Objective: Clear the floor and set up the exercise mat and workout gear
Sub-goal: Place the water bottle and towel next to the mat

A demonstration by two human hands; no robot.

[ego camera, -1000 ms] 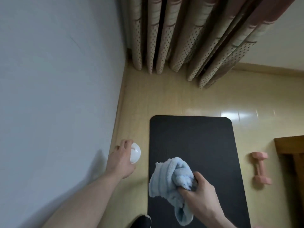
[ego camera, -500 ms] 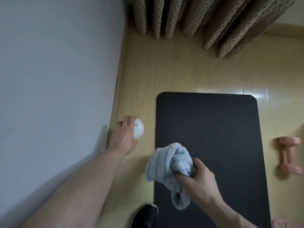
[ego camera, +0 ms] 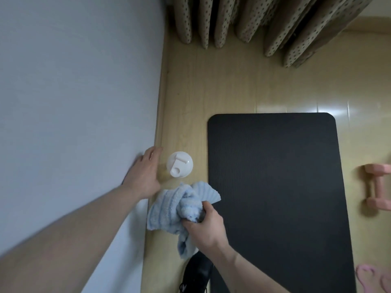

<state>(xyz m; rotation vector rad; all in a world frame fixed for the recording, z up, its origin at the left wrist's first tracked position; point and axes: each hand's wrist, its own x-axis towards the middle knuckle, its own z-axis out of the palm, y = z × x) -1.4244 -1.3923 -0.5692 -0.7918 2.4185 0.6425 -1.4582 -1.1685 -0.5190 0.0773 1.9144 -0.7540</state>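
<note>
mat (ego camera: pixel 275 187) laid flat, bottle (ego camera: pixel 179 167) and dumbbell (ego camera: pixel 378 187) beside mat; left hand (ego camera: pixel 146 176) grip apart, right hand (ego camera: pixel 208 227) grip clamps towel (ego camera: pixel 177 206), unplaced

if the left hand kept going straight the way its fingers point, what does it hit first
Probably the baseboard where the wall meets the floor. The left hand is open, fingers pointing up along that edge, with the white bottle just to its right, out of that line. Depth is unclear.
</note>
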